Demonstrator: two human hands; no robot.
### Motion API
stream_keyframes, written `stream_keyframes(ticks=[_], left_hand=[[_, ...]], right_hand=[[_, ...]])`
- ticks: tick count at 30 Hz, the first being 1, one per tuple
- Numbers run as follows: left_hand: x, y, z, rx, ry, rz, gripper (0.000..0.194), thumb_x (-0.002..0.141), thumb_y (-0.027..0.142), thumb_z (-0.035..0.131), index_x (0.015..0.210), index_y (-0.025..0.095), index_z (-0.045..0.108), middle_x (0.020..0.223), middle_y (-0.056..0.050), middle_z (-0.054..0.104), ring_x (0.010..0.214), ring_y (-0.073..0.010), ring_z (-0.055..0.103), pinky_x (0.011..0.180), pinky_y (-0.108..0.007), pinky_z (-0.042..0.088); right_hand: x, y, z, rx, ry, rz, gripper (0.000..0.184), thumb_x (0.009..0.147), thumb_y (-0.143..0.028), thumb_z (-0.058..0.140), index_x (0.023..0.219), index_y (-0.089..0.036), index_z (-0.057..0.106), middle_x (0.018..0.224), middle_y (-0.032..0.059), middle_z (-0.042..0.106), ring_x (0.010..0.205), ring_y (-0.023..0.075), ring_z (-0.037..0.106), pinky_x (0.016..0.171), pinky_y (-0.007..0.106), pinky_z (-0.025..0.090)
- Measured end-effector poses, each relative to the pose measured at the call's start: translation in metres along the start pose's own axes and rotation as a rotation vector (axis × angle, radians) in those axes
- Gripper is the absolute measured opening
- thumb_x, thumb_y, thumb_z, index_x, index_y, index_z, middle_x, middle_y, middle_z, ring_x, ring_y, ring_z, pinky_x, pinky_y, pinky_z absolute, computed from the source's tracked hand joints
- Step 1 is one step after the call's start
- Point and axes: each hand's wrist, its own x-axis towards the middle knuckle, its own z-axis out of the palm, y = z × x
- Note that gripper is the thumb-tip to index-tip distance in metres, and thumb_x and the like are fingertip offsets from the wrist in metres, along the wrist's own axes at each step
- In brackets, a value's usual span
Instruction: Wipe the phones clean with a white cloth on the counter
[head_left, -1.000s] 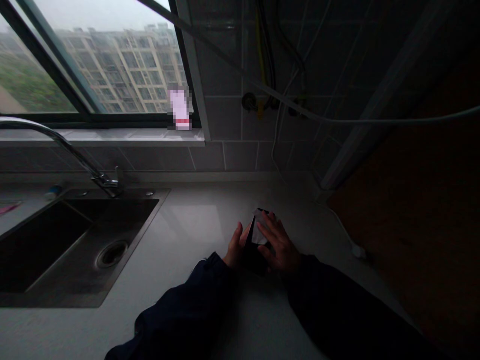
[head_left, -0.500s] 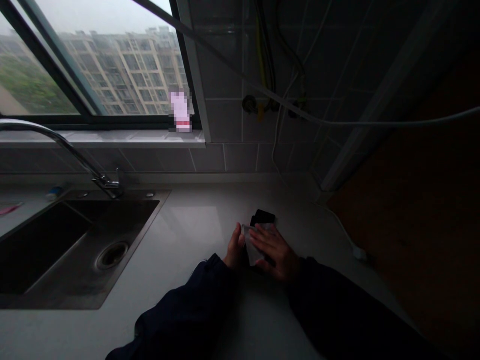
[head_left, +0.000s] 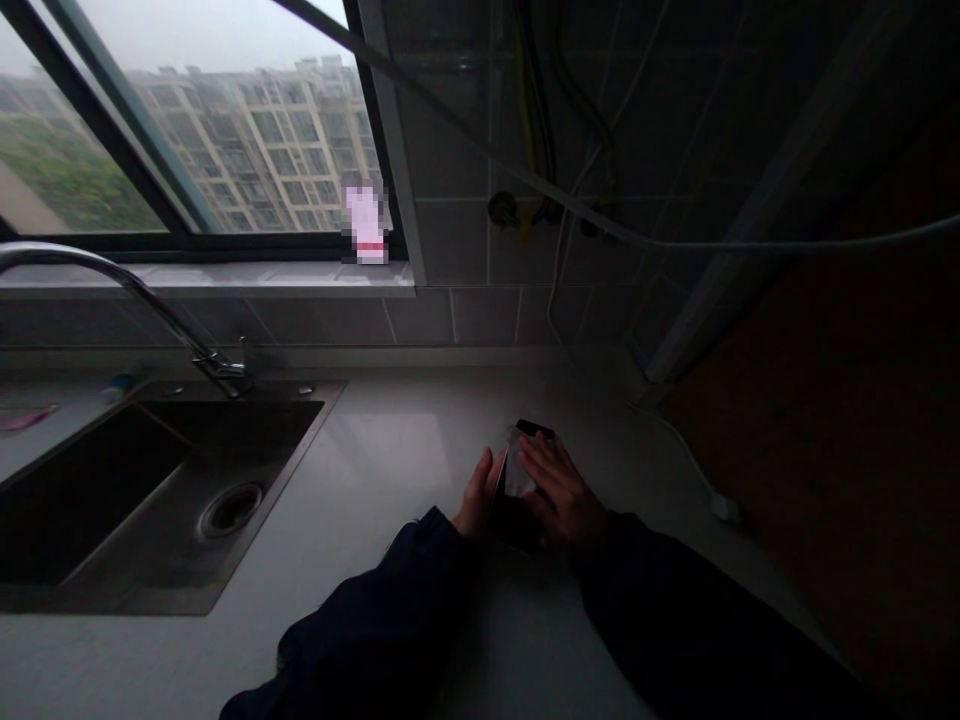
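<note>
On the pale countertop [head_left: 390, 470], my left hand [head_left: 477, 494] grips the left edge of a dark flat object [head_left: 516, 512], like a phone, with thumb and fingers wrapped around it. My right hand [head_left: 567, 494] lies over the object's right side. Its fingers press a small pale cloth or sheet [head_left: 519, 474] against the object's face. The object's top end [head_left: 537, 430] sticks out beyond my fingers. Dark sleeves cover both arms. The light is dim, so details of the object are hard to make out.
A steel sink [head_left: 150, 500] with a curved tap [head_left: 135, 300] is set in the counter at the left. A window with a sill [head_left: 210, 275] runs behind it. Cables and pipes hang on the tiled wall [head_left: 540, 200]. A white cord [head_left: 690, 460] trails along the counter's right side beside a dark wooden panel [head_left: 840, 420].
My right hand has slid the pale cloth across the dark object and back toward its upper part. The object now stands tilted up again, and the view has shifted slightly right.
</note>
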Motion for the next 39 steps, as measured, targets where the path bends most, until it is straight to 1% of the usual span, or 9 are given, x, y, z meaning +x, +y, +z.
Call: stream_keyframes(ticks=[3,8,16,20,25,29,33,36,39], left_hand=[[-0.001,0.0,0.002,0.006,0.004,0.017,0.074,0.094,0.06,0.053,0.15,0.013,0.048,0.15,-0.016,0.054,0.145,-0.0337,0.042,0.123,-0.044,0.022],[0.0,0.0,0.003,0.029,0.012,0.005,0.074,0.094,0.059,0.053,0.151,0.014,0.047,0.152,-0.016,0.052,0.147,-0.0336,0.039,0.124,-0.044,0.02],[0.001,0.0,0.002,0.05,0.003,0.001,0.069,0.094,0.058,0.056,0.149,0.016,0.051,0.154,-0.013,0.051,0.149,-0.0327,0.036,0.125,-0.044,0.02],[0.004,0.001,-0.005,0.015,0.073,-0.029,0.068,0.094,0.055,0.057,0.146,0.011,0.054,0.145,-0.016,0.059,0.145,-0.0324,0.042,0.124,-0.043,0.023],[0.01,-0.001,-0.009,-0.058,0.173,-0.103,0.064,0.1,0.052,0.047,0.145,0.007,0.053,0.136,-0.018,0.065,0.141,-0.0308,0.049,0.123,-0.042,0.024],[0.007,-0.002,-0.002,-0.034,0.117,-0.039,0.064,0.097,0.051,0.053,0.146,0.01,0.054,0.143,-0.016,0.061,0.146,-0.0301,0.042,0.124,-0.041,0.022],[0.002,0.0,0.003,0.017,0.07,-0.042,0.063,0.096,0.054,0.054,0.146,0.014,0.055,0.149,-0.013,0.056,0.148,-0.0308,0.037,0.125,-0.042,0.02],[0.003,0.001,0.002,0.039,0.069,-0.051,0.064,0.097,0.056,0.051,0.147,0.016,0.054,0.149,-0.013,0.056,0.147,-0.0309,0.04,0.125,-0.043,0.021],[0.005,0.002,-0.003,0.029,0.103,-0.056,0.068,0.097,0.058,0.051,0.145,0.011,0.055,0.142,-0.016,0.061,0.143,-0.0318,0.046,0.123,-0.042,0.024]], right_hand=[[0.0,0.0,0.001,0.002,0.016,-0.028,0.057,0.107,-0.041,0.038,0.159,-0.017,0.033,0.161,0.0154,0.039,0.155,0.0325,0.021,0.119,0.064,0.03],[-0.001,0.007,0.007,0.024,0.038,-0.037,0.056,0.108,-0.042,0.035,0.159,-0.018,0.033,0.159,0.0145,0.043,0.153,0.0297,0.03,0.119,0.06,0.035],[-0.001,0.006,0.002,0.028,0.0,0.038,0.063,0.106,-0.046,0.038,0.161,-0.017,0.027,0.162,0.0159,0.036,0.155,0.0319,0.022,0.12,0.062,0.033],[-0.002,0.003,0.005,0.093,-0.035,-0.044,0.064,0.105,-0.051,0.037,0.159,-0.017,0.033,0.16,0.0161,0.04,0.154,0.0311,0.028,0.121,0.06,0.03],[-0.003,0.004,0.006,0.107,-0.06,-0.101,0.059,0.106,-0.05,0.036,0.155,-0.017,0.041,0.155,0.0149,0.048,0.152,0.0303,0.033,0.121,0.062,0.029],[-0.001,0.007,0.002,0.027,-0.068,-0.001,0.057,0.107,-0.045,0.034,0.157,-0.017,0.036,0.158,0.0158,0.044,0.151,0.0308,0.035,0.119,0.063,0.032],[0.0,0.007,0.0,0.006,-0.084,0.056,0.06,0.107,-0.048,0.033,0.159,-0.018,0.032,0.16,0.0161,0.04,0.152,0.0316,0.033,0.118,0.064,0.032],[0.0,0.006,0.001,0.024,-0.08,0.047,0.061,0.107,-0.051,0.03,0.158,-0.017,0.034,0.16,0.0159,0.039,0.153,0.0307,0.03,0.119,0.062,0.032],[-0.002,0.003,0.004,0.069,-0.062,-0.03,0.063,0.107,-0.055,0.026,0.154,-0.017,0.042,0.157,0.0157,0.045,0.152,0.0296,0.032,0.122,0.06,0.029]])
